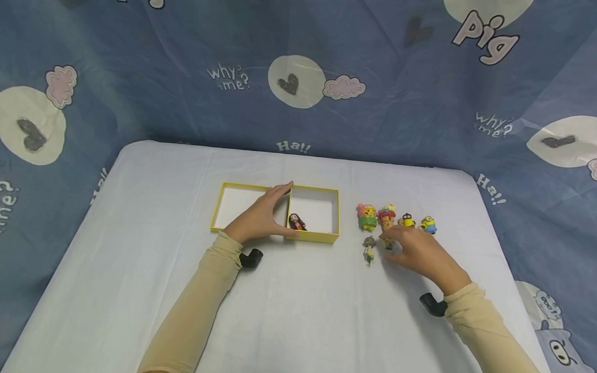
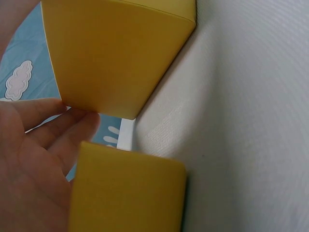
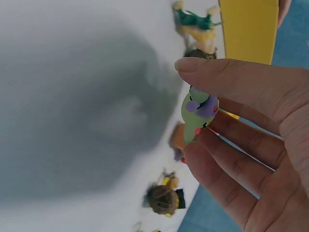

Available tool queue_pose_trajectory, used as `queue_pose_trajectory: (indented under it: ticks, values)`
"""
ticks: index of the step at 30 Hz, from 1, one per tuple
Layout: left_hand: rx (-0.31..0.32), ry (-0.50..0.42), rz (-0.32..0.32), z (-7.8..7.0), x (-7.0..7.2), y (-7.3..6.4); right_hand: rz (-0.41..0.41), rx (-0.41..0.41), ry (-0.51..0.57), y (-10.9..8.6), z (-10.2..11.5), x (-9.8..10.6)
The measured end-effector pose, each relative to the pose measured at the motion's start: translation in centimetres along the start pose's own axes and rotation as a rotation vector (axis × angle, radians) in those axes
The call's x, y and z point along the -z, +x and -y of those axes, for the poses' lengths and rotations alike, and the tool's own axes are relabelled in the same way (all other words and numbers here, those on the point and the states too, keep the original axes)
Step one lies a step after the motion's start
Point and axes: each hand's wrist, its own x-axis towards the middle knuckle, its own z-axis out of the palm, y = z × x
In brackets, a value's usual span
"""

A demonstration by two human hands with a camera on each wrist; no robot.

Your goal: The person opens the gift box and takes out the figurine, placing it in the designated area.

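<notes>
My left hand (image 1: 261, 215) spans the yellow box (image 1: 313, 237), its thumb on the front wall and fingers at the back edge; fingertips also touch a yellow wall (image 2: 111, 63) in the left wrist view. A dark-haired figurine (image 1: 297, 222) lies inside, at the left front corner. Right of the box, my right hand (image 1: 421, 255) pinches a small green and purple figurine (image 3: 200, 113) between thumb and fingers, low over the table. Beside it lies a figurine in green and yellow (image 1: 369, 250).
Against the box's left side stands a shallower yellow tray (image 1: 219, 205). Behind my right hand sit a pink, yellow and green figurine (image 1: 367, 217), a red-topped one (image 1: 387, 212) and two yellow minion figurines (image 1: 429, 224). A patterned blue cloth (image 1: 182, 111) hangs behind the white table (image 1: 294, 318).
</notes>
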Motion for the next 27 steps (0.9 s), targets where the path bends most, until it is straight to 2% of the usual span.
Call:
queue_pose_trajectory:
  ticks: [14,27]
  values:
    - [0.011,0.008,0.011,0.0,0.0,0.0,0.015,0.005,-0.035,0.0,-0.6,-1.0]
    - [0.021,-0.001,0.018,-0.2,0.1,-0.1,0.016,-0.010,-0.014,-0.2,-0.6,-1.3]
